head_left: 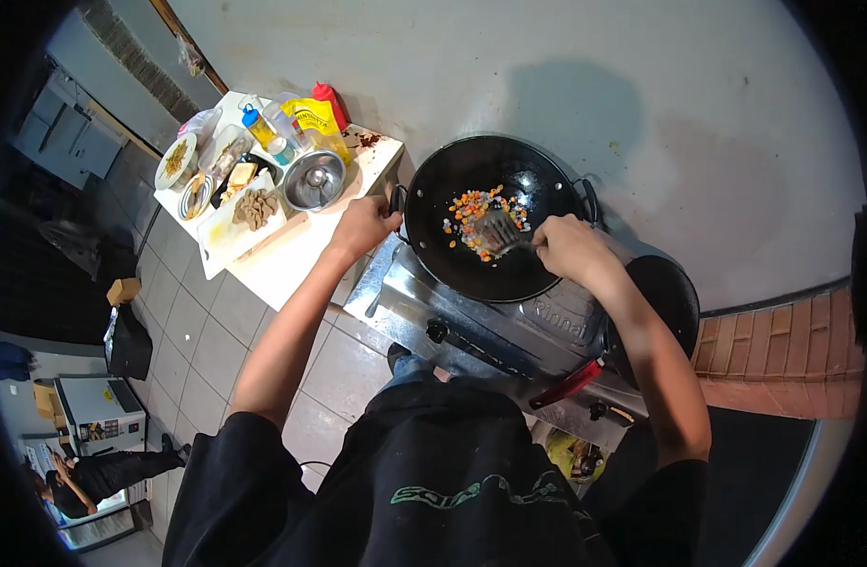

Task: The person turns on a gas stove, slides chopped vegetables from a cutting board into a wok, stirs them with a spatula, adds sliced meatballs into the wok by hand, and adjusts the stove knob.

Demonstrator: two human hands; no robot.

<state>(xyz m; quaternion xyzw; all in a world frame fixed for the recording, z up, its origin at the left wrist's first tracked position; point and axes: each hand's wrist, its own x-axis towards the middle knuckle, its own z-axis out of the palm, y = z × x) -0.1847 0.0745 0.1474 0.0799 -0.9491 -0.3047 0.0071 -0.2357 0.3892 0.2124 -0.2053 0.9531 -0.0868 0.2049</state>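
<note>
A black wok [481, 282] sits on the stove, with diced orange, yellow and white vegetables [473, 203] in its middle. My left hand [365, 227] is closed on the wok's left loop handle [398, 200]. Over the wok's right side, my right hand [573, 248] grips a slotted spatula [498, 230], its blurred head down among the vegetable pieces. Most of the spatula's handle is hidden by my fingers. The wok's right loop handle [590, 200] is free.
Right of the wok lies a frying pan [665, 293] with a red handle [566, 385] on the stove [424, 293]. The white table [282, 269] at left holds a metal bowl [314, 180], a cutting board [227, 236] with brown pieces, plates and bottles. Another person [103, 477] stands far left.
</note>
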